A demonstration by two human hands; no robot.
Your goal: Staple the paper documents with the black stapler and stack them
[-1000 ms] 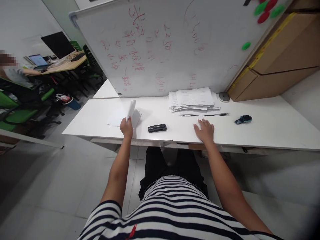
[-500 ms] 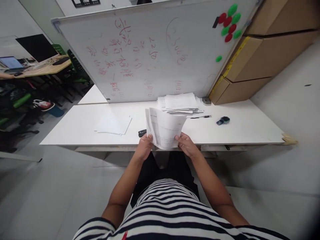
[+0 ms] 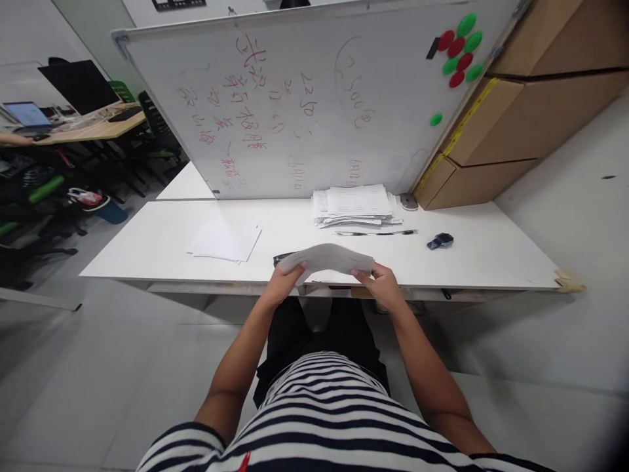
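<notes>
Left hand and right hand each pinch one end of a thin sheaf of printed sheets, with the fingers closed on the paper. The sheaf is held nearly flat and bowed upward in the middle, just over the near edge of the table, about mid-length. Judgement: the grip looks even. Keeping both pinches level and close to the sheet ends should hold the pages square and keep the bow from creasing. A black stapler lies just behind the sheaf, partly hidden. Toward the far edge: a stack of papers, a pen along its front, a computer mouse beside it. A small dark gadget sits further right; type unclear. Loose blank sheets lie toward the left end. A whiteboard with red writing and magnets stands along the far edge, with cardboard boxes by the far right corner. Left background: a desk with a laptop and a monitor.
</notes>
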